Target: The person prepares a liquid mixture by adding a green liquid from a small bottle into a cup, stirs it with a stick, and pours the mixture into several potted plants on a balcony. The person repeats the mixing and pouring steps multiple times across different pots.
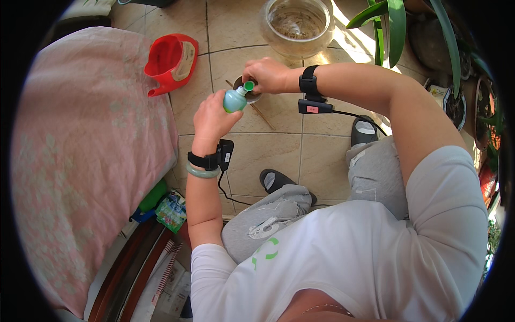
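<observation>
My left hand [213,115] is wrapped round a small, rounded, pale blue-green bottle [234,100], which tilts so that its white neck points up and to the right. Close to that neck, my right hand [266,75] pinches a green cap [249,85], its open side showing. Whether cap and neck touch, I cannot tell. Under both hands stands a small bowl [255,99], mostly hidden, and a thin wooden stick [265,117] lies by it, sticking out on the near side.
A red watering can [192,68] stands on the tiled floor [273,145] to the left, beside a pink cloth cover [91,134]. A round glass bowl [296,40] is at the far side. Potted plants [396,29] line the right. My slippered feet are below.
</observation>
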Tool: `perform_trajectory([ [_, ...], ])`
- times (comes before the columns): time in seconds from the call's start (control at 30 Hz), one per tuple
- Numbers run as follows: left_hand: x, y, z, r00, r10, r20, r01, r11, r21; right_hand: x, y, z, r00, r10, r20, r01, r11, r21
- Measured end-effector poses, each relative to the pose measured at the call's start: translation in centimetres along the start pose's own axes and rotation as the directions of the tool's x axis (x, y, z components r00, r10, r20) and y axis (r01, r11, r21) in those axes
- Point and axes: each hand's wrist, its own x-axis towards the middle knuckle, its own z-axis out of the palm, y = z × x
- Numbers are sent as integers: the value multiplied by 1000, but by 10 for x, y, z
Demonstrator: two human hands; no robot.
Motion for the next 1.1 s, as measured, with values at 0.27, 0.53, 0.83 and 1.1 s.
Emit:
perform_trajectory([
  [0.27,-6,-27,16,987,95,-128,-136,922,-363,5,-5,-12,999,13,52,-5,987,-160],
  [0.53,-3,-55,51,950,133,-282,-284,740,-609,8,-16,-21,971,-154,185,218,888,-405],
  [0.83,1,-75,65,951,52,-305,-244,731,-637,14,-44,-25,891,-312,331,455,619,-640],
  [1.1,-5,-69,60,965,53,-256,-199,784,-589,10,-41,-26,964,-164,210,244,859,-449],
])
